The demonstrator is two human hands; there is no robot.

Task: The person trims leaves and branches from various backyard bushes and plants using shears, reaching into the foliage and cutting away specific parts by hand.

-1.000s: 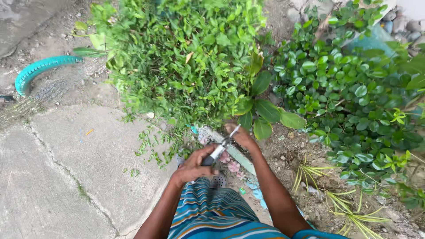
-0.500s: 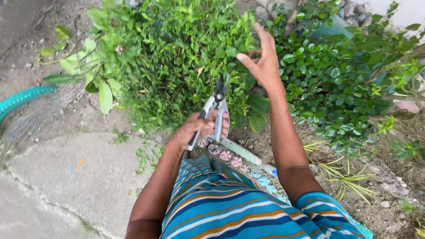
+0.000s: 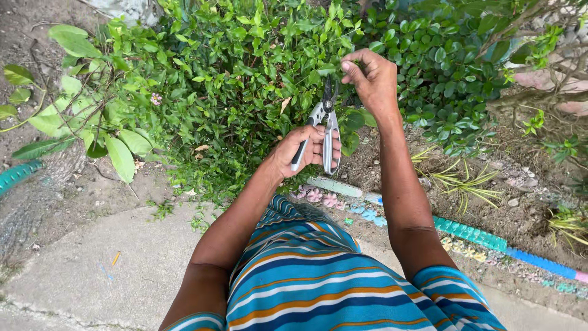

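I am looking down over a blue, teal and orange striped shirt (image 3: 306, 282) at both hands working in a small-leaved green bush (image 3: 245, 79). My left hand (image 3: 303, 150) is wrapping its fingers around the handles of the pruning shears (image 3: 323, 125); it is clenching them, the dark blades pointing up into the foliage and looking nearly closed. Half a second ago the same hand was holding the shears lower and closer to the shirt; now the tool is sitting higher, its tip just below the other hand. My right hand (image 3: 372, 76) is pinching a thin sprig of the bush between thumb and fingertips, right above the blades. In the earlier picture that hand was spread open against the leaves with fingers apart; now it is closing on the sprig. A second ago both hands were together low down at the shears. To the right a darker, rounder-leaved shrub (image 3: 453, 67) is standing beside the bush. Below it a painted edging strip (image 3: 471, 233) is running along the soil, and a concrete path (image 3: 92, 270) is lying at lower left.
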